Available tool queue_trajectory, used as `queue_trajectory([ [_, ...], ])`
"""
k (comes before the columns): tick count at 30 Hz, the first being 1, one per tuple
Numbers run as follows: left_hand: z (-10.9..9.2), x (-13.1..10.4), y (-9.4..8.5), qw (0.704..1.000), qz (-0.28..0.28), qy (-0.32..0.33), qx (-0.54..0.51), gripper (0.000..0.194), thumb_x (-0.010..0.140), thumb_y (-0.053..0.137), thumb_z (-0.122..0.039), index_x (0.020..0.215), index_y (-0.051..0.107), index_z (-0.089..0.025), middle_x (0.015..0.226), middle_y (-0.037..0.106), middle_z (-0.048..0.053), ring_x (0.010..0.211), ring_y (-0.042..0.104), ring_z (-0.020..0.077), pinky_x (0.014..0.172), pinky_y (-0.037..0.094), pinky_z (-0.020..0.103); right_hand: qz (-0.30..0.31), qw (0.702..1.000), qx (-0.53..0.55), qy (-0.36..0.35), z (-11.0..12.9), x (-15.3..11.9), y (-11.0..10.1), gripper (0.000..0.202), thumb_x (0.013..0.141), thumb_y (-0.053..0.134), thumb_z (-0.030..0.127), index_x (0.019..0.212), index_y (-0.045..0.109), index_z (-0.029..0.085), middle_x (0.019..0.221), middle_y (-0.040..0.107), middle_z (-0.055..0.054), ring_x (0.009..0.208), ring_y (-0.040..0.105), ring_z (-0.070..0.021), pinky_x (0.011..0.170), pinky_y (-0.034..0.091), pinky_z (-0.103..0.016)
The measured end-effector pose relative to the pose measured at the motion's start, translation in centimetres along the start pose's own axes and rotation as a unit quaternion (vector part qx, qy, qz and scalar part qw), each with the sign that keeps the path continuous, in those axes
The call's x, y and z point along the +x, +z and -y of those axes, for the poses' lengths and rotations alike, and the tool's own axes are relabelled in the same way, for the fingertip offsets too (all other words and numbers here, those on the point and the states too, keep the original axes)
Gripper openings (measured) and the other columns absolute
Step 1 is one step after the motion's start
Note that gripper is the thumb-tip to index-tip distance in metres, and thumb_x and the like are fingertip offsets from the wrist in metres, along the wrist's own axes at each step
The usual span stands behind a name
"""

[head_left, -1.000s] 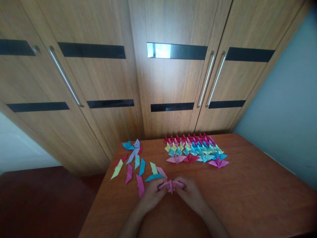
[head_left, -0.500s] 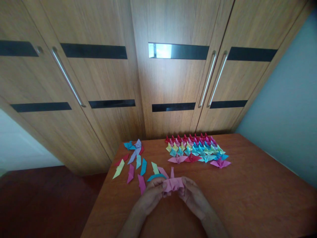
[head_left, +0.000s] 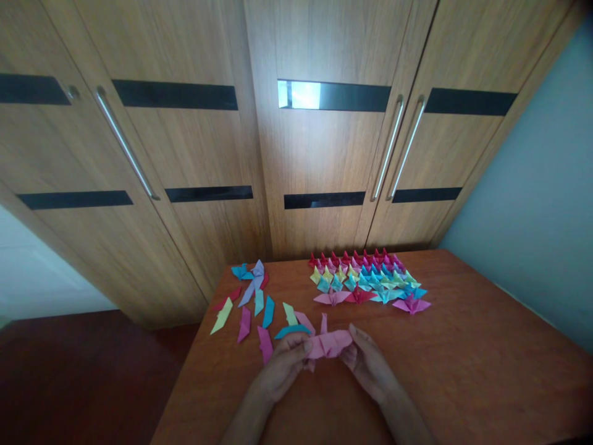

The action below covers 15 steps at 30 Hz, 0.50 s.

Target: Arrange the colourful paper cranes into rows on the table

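Note:
A pink folded paper crane (head_left: 330, 344) is between my two hands near the table's front, its wings spread sideways and a narrow point sticking up. My left hand (head_left: 286, 366) pinches its left wing, thumb on top. At the right wing, my right hand (head_left: 368, 364) has its fingers closed on the paper, with the thumb near the wing's tip. Just beyond my left hand lie a blue folded piece (head_left: 291, 332) and a pale yellow one (head_left: 290, 314); a magenta piece (head_left: 265, 345) lies to its left.
Rows of colourful paper cranes (head_left: 365, 275) stand at the back right of the brown table (head_left: 463, 352). Several flat folded pieces and a lilac one (head_left: 252, 283) lie at the left. Wooden cupboard doors (head_left: 319, 148) rise behind the table.
The right wing of the pink crane has spread out wider and flatter. My right hand has shifted slightly right and its thumb has risen. My left hand has barely moved.

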State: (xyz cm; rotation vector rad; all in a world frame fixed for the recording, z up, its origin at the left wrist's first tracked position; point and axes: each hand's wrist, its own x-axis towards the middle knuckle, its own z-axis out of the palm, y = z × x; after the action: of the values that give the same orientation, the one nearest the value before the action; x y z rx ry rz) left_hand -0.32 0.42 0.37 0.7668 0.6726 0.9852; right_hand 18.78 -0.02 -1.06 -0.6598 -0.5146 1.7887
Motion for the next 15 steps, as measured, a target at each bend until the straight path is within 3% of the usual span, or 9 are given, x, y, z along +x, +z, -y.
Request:
queue_trajectory([
  [4,-0.5,0.1,0.0,1.000,-0.029,0.012,-0.001,0.023,0.068,0.075,-0.034,0.069,0.063,-0.014,0.065,0.056,-0.001,0.056,0.050,0.0078,0.054,0.038,0.020,-0.021,0.999,-0.036,-0.027,0.7,0.4,-0.5,0.031,0.079,0.065,0.040,0.063,0.053,0.017,0.053,0.038,0.007,0.049,0.033,-0.0062,0.048,0.028,-0.019],
  [8,-0.8,0.5,0.0,0.995,-0.049,0.028,0.078,0.026,0.075,0.067,-0.038,0.070,0.062,-0.014,0.063,0.056,0.000,0.056,0.047,0.0080,0.053,0.033,0.019,-0.067,0.982,-0.164,-0.071,1.3,0.3,-1.0,0.034,0.081,0.060,0.045,0.063,0.051,0.018,0.054,0.041,0.006,0.050,0.033,-0.0075,0.049,0.028,-0.020],
  [11,-0.8,0.9,0.1,0.985,-0.076,0.044,0.148,0.029,0.079,0.062,-0.041,0.068,0.060,-0.014,0.060,0.056,-0.001,0.055,0.044,0.0083,0.051,0.030,0.019,-0.099,0.941,-0.298,-0.124,1.3,-0.1,-0.6,0.034,0.082,0.057,0.047,0.064,0.051,0.019,0.054,0.041,0.006,0.051,0.036,-0.0087,0.049,0.029,-0.021],
  [15,-0.6,1.2,0.1,0.967,-0.095,0.055,0.229,0.034,0.080,0.059,-0.046,0.067,0.060,-0.015,0.061,0.058,0.000,0.056,0.046,0.0100,0.051,0.030,0.020,-0.083,0.858,-0.473,-0.184,0.7,-0.5,1.2,0.028,0.081,0.056,0.045,0.071,0.057,0.019,0.063,0.052,0.002,0.058,0.047,-0.0118,0.054,0.036,-0.022],
])
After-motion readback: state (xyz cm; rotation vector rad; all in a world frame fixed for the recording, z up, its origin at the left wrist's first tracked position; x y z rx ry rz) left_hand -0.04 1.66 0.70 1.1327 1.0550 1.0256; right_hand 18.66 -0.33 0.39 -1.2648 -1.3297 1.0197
